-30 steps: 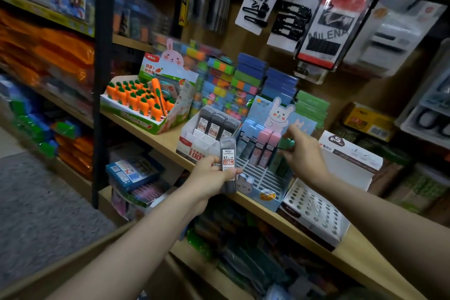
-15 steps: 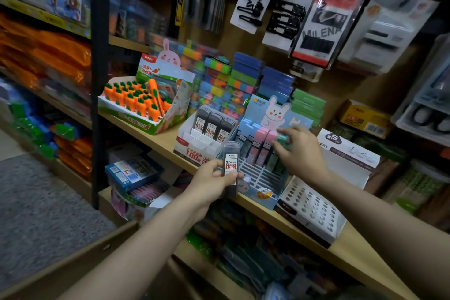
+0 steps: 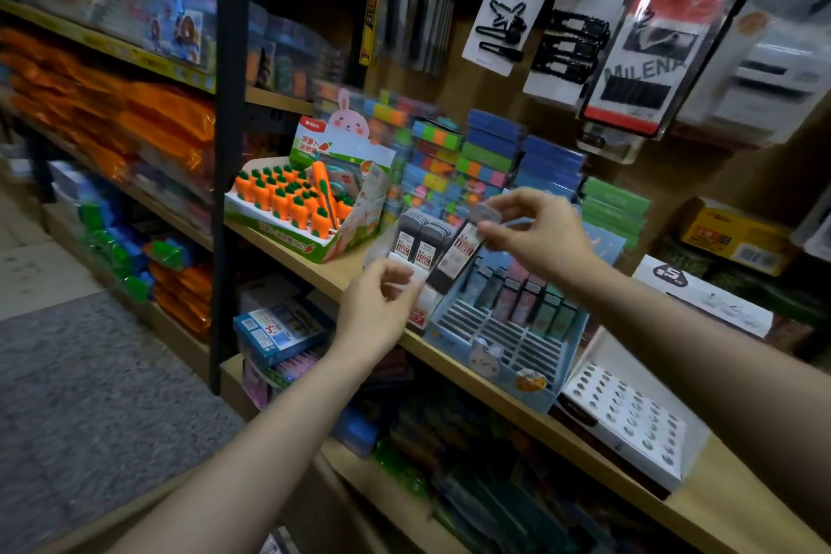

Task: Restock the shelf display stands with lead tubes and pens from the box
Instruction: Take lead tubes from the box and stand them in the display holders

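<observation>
The right hand [image 3: 535, 234] pinches a dark lead tube [image 3: 458, 254] by its upper end, thumb and fingertips closed on the cap. The tube hangs tilted, its lower end just above the white lead-tube stand [image 3: 416, 265] on the shelf [image 3: 602, 454], right beside the two tubes already standing in the stand's back row. The left hand [image 3: 382, 306] is in front of the stand with fingers loosely curled, and nothing can be made out in its grip — blur hides the fingertips.

The step looks to be seating this tube in the stand. To do it well, bring the tube upright first, aim its foot at the free slot beside the standing pair, label forward, and let the left hand steady the stand's front edge — the light card may slide back toward the stacked sticky notes [image 3: 454, 175] behind the stand.
</observation>
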The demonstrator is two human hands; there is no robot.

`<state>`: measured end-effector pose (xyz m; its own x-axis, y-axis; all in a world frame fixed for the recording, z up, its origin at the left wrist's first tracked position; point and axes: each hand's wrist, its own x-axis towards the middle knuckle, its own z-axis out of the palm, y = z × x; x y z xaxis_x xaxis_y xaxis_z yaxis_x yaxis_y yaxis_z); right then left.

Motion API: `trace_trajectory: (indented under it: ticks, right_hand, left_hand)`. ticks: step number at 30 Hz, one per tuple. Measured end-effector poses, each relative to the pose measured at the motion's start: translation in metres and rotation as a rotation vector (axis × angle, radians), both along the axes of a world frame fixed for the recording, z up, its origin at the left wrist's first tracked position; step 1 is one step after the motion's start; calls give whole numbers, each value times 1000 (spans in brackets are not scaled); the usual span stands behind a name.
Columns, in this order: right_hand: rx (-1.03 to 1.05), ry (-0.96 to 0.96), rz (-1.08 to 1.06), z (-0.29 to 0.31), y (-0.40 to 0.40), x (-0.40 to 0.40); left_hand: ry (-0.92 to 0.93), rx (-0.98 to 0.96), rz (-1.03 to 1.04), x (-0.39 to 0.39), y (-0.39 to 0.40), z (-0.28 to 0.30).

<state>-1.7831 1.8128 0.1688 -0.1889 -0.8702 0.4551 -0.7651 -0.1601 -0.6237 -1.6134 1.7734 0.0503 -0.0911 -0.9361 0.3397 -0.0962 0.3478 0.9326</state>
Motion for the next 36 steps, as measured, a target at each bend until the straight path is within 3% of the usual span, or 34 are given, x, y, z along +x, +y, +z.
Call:
trace_trajectory:
  ticks: [3, 6, 10, 15, 28, 31, 36]
  right_hand:
    - [-99, 34, -86, 13, -19, -3]
    - [-143, 155, -126, 11, -37, 5]
    - [-149, 182, -103, -4, -65, 24]
    - [-128, 290, -104, -20, -92, 36]
    - [-74, 658, -159, -53, -103, 38]
    - [-116, 570, -127, -47, -90, 37]
    - [-351, 89, 109, -61, -23, 53]
  left_hand:
    - [-134, -44, 175, 10, -14, -2]
    - [-243, -6, 206, 16, -24, -6]
    - [-206, 135, 123, 16, -31, -12]
    - [-34, 204, 21, 12, -32, -14]
    - [41, 183, 4, 11, -32, -20]
    - [60, 134, -1, 15, -26, -21]
    - [-30, 24, 63, 34, -8, -30]
